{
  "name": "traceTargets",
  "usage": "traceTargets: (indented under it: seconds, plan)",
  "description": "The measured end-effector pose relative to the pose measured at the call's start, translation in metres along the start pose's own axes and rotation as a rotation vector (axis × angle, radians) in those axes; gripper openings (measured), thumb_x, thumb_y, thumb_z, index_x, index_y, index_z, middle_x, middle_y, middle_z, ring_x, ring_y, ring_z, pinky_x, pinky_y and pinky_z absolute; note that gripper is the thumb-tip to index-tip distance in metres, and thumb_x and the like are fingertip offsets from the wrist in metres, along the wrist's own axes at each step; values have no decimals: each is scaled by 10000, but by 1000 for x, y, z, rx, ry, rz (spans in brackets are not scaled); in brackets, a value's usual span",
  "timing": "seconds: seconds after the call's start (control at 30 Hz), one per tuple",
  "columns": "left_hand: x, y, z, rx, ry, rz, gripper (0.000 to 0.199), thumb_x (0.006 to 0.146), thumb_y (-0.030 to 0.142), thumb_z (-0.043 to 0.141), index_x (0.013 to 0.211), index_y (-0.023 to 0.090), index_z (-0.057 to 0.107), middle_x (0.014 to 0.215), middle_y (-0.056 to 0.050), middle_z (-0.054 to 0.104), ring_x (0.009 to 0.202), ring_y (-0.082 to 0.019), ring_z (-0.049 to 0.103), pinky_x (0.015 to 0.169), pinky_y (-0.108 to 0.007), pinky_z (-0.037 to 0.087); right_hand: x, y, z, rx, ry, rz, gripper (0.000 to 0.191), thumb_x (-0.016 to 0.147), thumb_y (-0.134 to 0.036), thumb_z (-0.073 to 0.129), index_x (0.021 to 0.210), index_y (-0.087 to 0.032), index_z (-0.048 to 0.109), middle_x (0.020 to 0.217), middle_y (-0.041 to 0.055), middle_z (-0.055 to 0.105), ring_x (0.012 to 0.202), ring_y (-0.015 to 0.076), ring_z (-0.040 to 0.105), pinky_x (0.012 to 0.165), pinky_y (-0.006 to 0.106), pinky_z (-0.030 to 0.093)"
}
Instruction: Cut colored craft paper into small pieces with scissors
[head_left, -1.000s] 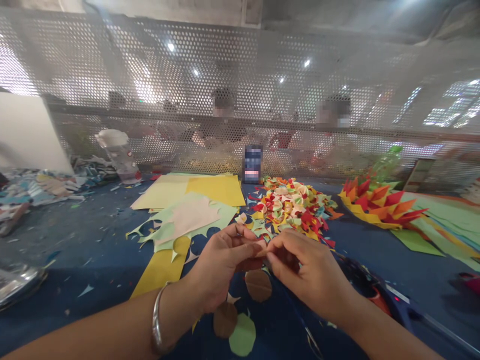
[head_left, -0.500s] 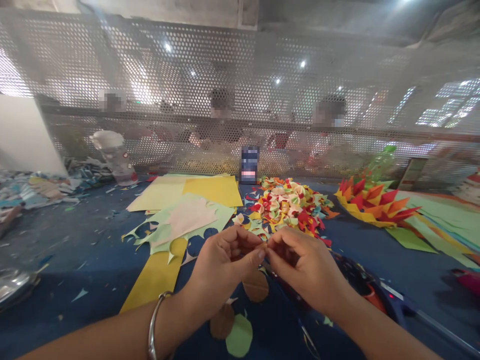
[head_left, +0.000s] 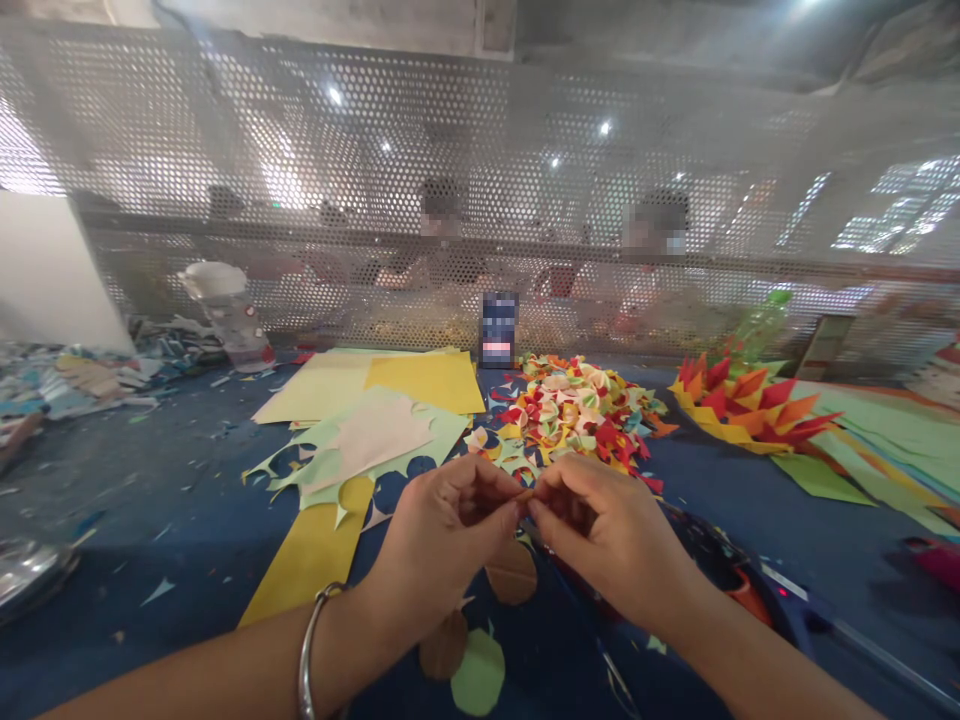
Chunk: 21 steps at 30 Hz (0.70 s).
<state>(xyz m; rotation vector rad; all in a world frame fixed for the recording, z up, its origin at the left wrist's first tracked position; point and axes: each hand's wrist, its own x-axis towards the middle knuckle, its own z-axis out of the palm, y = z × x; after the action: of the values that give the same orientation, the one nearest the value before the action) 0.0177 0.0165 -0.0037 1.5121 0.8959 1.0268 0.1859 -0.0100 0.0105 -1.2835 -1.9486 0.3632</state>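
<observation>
My left hand (head_left: pixel 457 530) and my right hand (head_left: pixel 607 530) meet at the fingertips in the middle of the view, both pinched. Between them is a small orange-brown piece (head_left: pixel 523 497), mostly hidden by the fingers; its shape cannot be made out. Just beyond the hands lies a heap of small colourful folded paper pieces (head_left: pixel 581 400). Beneath the fingers sits a brown disc (head_left: pixel 512 572), with another brown disc (head_left: pixel 444 645) and a pale green disc (head_left: pixel 478 672) nearer me.
Yellow sheets (head_left: pixel 427 380) and a cut-out green sheet (head_left: pixel 352 440) lie left of the heap. A phone (head_left: pixel 499 330) stands behind. To the right are a red-orange paper flower (head_left: pixel 750 405) and a blue tool with a red light (head_left: pixel 787 595). People sit beyond the perforated screen.
My left fingertips have shifted slightly left, and a bit of the orange-brown piece now shows between the hands. My right hand has hardly moved.
</observation>
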Motion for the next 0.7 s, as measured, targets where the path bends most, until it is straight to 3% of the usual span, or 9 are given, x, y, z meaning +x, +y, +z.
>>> traceTargets:
  seconds: [0.2, 0.43, 0.7]
  plan:
    - [1, 0, -2, 28, -8, -9, 95, 731, 239, 684, 775, 180, 626, 713, -24, 666, 662, -143, 613, 621, -257, 478, -1, 0, 1, -3, 8, 9, 53, 797, -188, 567, 746, -198, 554, 653, -18, 527, 534, 102, 479, 466, 228, 399]
    - [4, 3, -4, -174, -86, -70, 175, 705, 195, 701, 822, 178, 571, 730, -14, 662, 683, -129, 617, 659, -254, 472, 0, -2, -1, 58, -32, 20, 58, 830, -245, 575, 844, -196, 601, 681, -9, 571, 537, 107, 504, 479, 232, 423]
    - [4, 1, -3, -277, -146, -98, 228, 711, 242, 728, 839, 163, 556, 684, 9, 624, 603, -97, 566, 602, -230, 438, -3, 0, -2, 84, -77, 22, 94, 871, -248, 546, 804, -206, 597, 705, -15, 572, 571, 111, 512, 517, 240, 417]
